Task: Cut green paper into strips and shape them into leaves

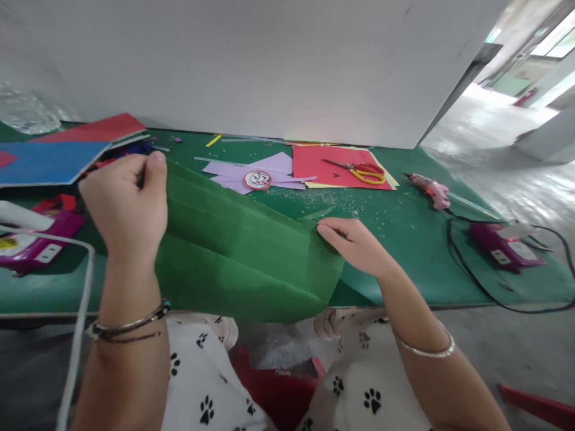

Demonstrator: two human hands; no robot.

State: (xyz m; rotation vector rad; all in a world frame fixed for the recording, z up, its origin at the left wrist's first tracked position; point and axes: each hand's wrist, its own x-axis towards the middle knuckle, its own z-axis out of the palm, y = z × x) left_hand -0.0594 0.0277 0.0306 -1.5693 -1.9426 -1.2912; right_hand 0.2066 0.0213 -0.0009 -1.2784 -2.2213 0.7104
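A large green paper sheet (pixel 233 251), creased in several folds, is held up over the near edge of the green table (pixel 404 251). My left hand (pixel 123 206) is closed in a fist on the sheet's upper left edge, thumb up. Over at the sheet's right corner, my right hand (pixel 354 242) pinches the paper with its fingers pressed together. Both wrists wear thin bangles.
Behind the sheet lie purple paper pieces (pixel 269 170) with a small round dish (pixel 257 179), a red sheet (pixel 330 167) bearing yellow-handled scissors (pixel 366 172), and a pink glue gun (pixel 429 190) with a black cord. Blue and red sheets (pixel 54 158) are stacked at left. A white wall stands behind.
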